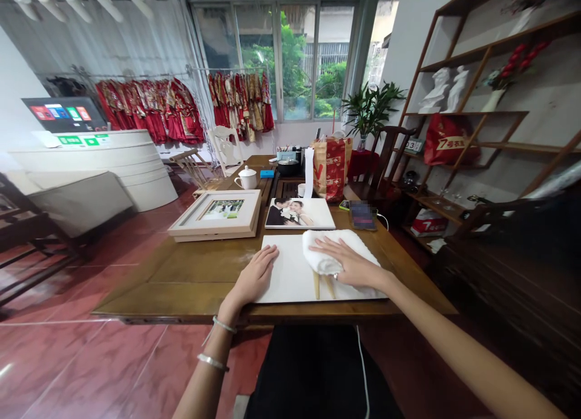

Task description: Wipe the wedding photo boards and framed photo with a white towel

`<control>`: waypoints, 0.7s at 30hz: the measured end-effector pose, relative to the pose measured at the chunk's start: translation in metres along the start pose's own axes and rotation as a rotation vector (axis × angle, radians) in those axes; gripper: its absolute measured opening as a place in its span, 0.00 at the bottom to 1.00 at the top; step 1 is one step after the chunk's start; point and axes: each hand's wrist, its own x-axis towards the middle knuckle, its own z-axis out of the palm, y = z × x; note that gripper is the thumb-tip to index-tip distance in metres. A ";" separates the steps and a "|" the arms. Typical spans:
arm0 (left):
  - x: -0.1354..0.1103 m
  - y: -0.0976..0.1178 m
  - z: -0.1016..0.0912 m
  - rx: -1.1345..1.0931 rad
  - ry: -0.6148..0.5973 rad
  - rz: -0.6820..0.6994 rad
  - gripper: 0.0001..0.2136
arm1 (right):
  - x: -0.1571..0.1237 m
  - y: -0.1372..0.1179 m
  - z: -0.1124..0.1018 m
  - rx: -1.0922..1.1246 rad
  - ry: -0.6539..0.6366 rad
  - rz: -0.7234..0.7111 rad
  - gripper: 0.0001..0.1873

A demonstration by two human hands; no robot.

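Note:
A flat white board lies near the table's front edge. Two tan, tapering shapes show on it below the cloth; whether they are printed or solid I cannot tell. My left hand rests on the board's left edge, fingers stretched out and holding nothing. Pressed onto the board's right half is a folded white towel, with my right hand over it and gripping it. The towel hides part of the board. Just behind lies a couple's photo panel, and left of that a framed picture.
On the wooden table stand a white lidded cup, a blue box, a black pot and a red-and-tan paper bag. A phone with a white cable lies at the right. Chairs and a shelf flank the table.

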 end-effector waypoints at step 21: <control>-0.001 -0.001 0.002 -0.007 0.034 0.009 0.19 | -0.030 -0.067 0.011 -0.036 -0.066 -0.068 0.36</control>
